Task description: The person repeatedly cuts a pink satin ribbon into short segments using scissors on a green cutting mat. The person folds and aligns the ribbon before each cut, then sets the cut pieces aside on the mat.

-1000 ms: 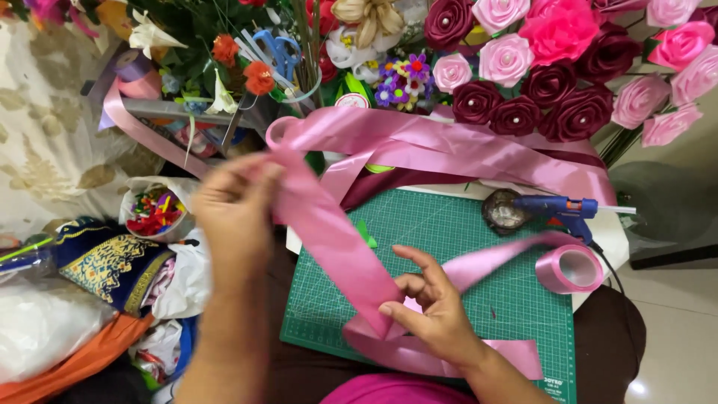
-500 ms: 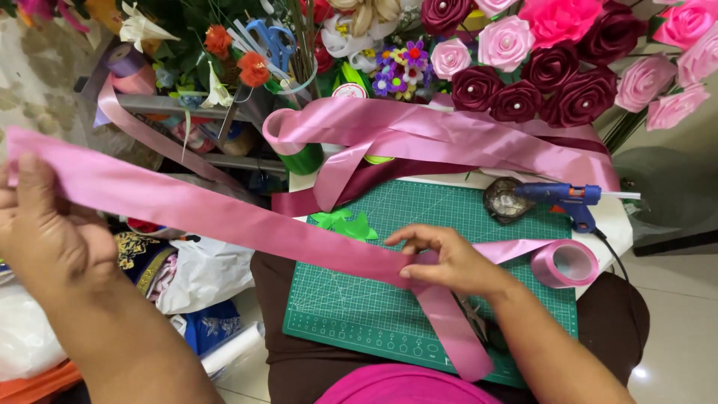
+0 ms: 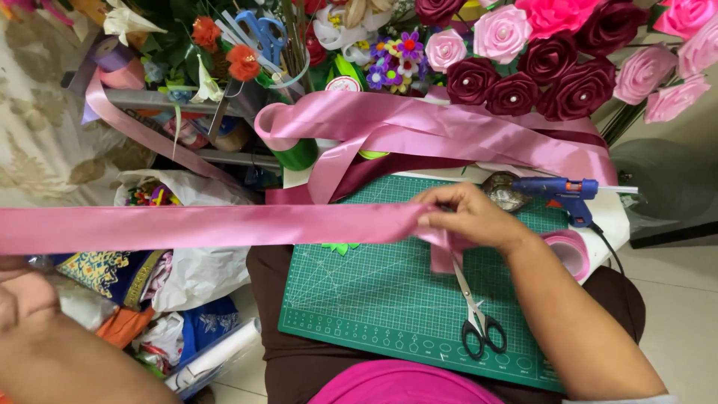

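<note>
The wide pink satin ribbon [image 3: 209,226] runs taut and level between both hands. The right hand [image 3: 467,217] pinches its near end above the green cutting mat [image 3: 374,299]; the left hand [image 3: 22,299] sits at the far end, grip hidden.

Bright, even indoor light, soft shadows, faint sheen on satin, slight blur at lower-left edge.
</note>
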